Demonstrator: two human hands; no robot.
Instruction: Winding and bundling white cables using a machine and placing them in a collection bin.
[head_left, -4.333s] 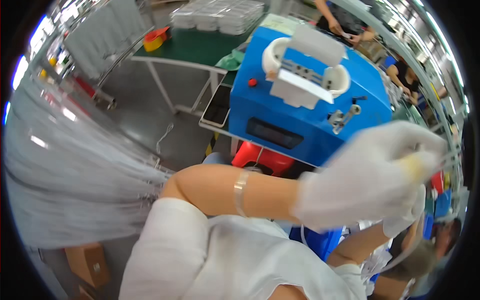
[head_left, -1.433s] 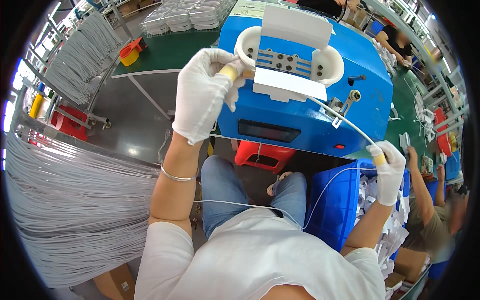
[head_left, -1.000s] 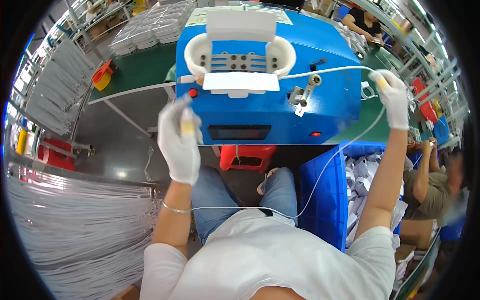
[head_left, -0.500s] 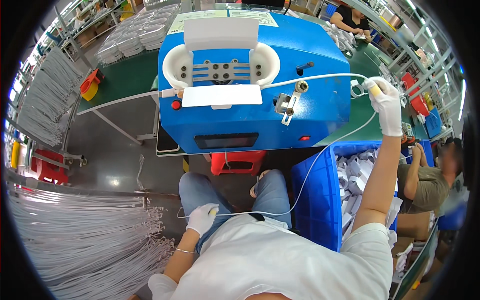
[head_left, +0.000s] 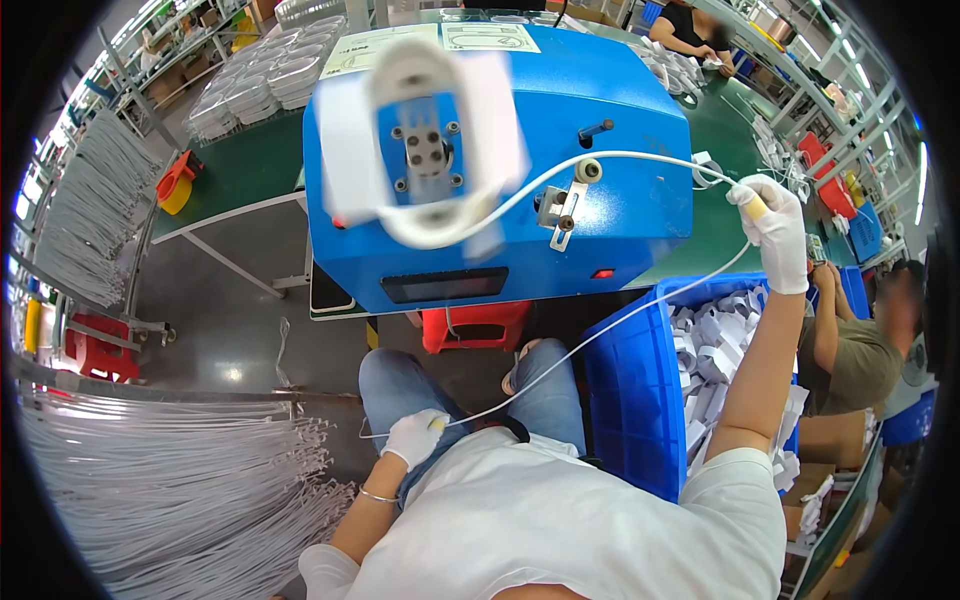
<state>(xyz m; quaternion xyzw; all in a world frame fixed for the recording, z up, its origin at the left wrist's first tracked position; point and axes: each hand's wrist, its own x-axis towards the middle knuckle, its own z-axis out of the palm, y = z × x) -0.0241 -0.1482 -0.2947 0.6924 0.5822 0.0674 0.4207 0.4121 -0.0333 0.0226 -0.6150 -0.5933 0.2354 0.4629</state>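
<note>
A white cable [head_left: 588, 347] runs from the blue winding machine [head_left: 620, 130] through my gloved right hand [head_left: 776, 225], then down across my lap to my gloved left hand [head_left: 414, 438]. My right hand, raised at the machine's right side, is closed around the cable with yellow-tipped fingers. Low over my thigh, my left hand pinches the cable near its end, and a short loop sticks out past it. On the machine, the white winding head [head_left: 425, 150] is blurred, with cable leading onto its lower edge and white paper-like flaps at its sides.
A blue bin [head_left: 630, 400] full of white wrapped pieces stands right of my legs. Bundled white cables [head_left: 170, 480] lie at lower left. Clear trays [head_left: 250, 95] and a yellow-red tape dispenser [head_left: 176, 185] sit on the green table. Two other people work at right.
The winding head has turned from level to roughly upright and is now blurred. The cable between my hands has drawn straighter. Both hands stay nearly in place.
</note>
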